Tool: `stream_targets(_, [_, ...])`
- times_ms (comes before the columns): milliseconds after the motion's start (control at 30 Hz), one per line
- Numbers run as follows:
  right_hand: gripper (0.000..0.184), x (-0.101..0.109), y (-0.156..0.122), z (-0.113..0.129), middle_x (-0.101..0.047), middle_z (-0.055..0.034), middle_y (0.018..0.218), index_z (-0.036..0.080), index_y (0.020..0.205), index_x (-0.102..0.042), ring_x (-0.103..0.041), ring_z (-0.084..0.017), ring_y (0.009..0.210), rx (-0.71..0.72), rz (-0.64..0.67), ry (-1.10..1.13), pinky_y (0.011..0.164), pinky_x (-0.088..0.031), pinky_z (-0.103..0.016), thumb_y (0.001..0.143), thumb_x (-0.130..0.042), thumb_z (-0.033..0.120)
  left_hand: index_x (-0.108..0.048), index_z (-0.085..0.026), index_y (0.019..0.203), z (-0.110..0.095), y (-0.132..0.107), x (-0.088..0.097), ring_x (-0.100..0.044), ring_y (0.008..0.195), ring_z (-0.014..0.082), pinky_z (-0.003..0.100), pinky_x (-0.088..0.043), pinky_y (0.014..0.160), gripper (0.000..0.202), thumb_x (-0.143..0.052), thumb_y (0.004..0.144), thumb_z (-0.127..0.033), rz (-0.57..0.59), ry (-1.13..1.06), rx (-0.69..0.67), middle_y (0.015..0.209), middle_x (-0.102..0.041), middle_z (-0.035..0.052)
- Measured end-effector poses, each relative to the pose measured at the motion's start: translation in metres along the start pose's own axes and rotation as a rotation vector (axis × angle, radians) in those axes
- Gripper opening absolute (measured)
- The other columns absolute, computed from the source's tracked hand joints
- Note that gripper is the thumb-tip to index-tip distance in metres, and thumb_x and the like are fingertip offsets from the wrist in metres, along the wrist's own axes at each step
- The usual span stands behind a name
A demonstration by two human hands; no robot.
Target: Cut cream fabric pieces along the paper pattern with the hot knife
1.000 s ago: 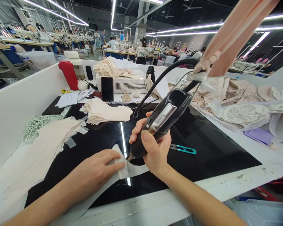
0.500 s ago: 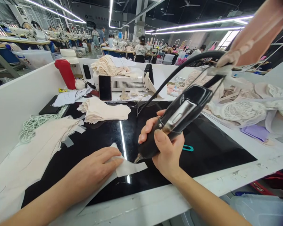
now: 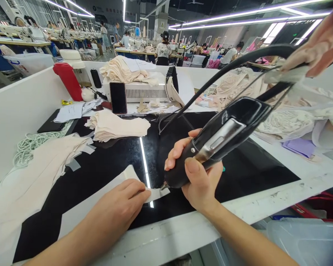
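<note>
My right hand (image 3: 201,173) is wrapped round a black hand-held power tool (image 3: 227,125) with a silver side plate and a pointed metal tip. The tool slants down to the left, and its tip meets the right end of a white fabric piece (image 3: 159,193). I cannot tell whether the tip presses into it. My left hand (image 3: 130,197) lies on that fabric just left of the tip, fingers and thumb close together, holding it against the black glossy board (image 3: 105,166). Part of the fabric is hidden under this hand and forearm.
A black cable (image 3: 211,83) arches from the tool, which hangs from a pale cloth strap (image 3: 316,55). Cream fabric pieces (image 3: 116,123) are stacked behind my left hand; more fabric (image 3: 44,170) lies left. A phone (image 3: 118,98) leans on a white box. Bra parts (image 3: 288,125) lie right.
The tool tip has shifted from the fabric's upper edge towards its right end. My left hand has slid closer to the tip, covering more of the fabric. The view has shifted slightly.
</note>
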State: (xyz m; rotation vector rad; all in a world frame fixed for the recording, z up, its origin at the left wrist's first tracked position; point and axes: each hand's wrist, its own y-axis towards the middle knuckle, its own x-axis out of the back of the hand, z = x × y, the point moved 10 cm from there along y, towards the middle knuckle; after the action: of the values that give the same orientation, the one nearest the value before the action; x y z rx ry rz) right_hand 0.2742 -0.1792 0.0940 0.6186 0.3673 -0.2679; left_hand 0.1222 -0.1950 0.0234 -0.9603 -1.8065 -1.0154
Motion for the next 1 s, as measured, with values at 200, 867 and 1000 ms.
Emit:
stream_targets(200, [0.039,-0.007,0.004,-0.004,-0.064,0.0048,0.082,0.029,0.113,-0.054,-0.062,-0.011,0.061,-0.043,-0.004,0.022,0.054,-0.053,-0.026,0.087,-0.082,0.036,-0.059,-0.017,0.123,0.0,-0.007,-0.002,-0.061,0.107,0.0229,0.036,-0.058,0.09,0.028,-0.04,0.106,-0.007,0.002,-0.008,0.0,0.118,-0.06,0.0103])
stream_targets(867, [0.039,-0.02,0.002,-0.012,-0.062,0.0059,0.078,0.028,0.112,-0.05,-0.059,-0.011,0.057,-0.044,-0.003,0.013,0.053,-0.052,-0.026,0.087,-0.078,0.037,-0.059,-0.019,0.131,0.001,-0.007,-0.003,-0.064,0.103,0.022,0.035,-0.06,0.088,0.035,-0.044,0.103,-0.005,-0.04,-0.021,0.009,0.116,-0.062,0.0098])
stream_targets(1000, [0.038,-0.023,0.003,-0.013,-0.062,0.0062,0.08,0.029,0.109,-0.051,-0.061,-0.011,0.06,-0.042,0.005,0.037,0.055,-0.054,-0.026,0.087,-0.08,0.038,-0.059,-0.018,0.13,0.002,-0.007,-0.004,-0.063,0.102,0.0225,0.037,-0.061,0.088,0.035,-0.046,0.101,-0.003,-0.036,-0.023,0.011,0.116,-0.062,0.0098])
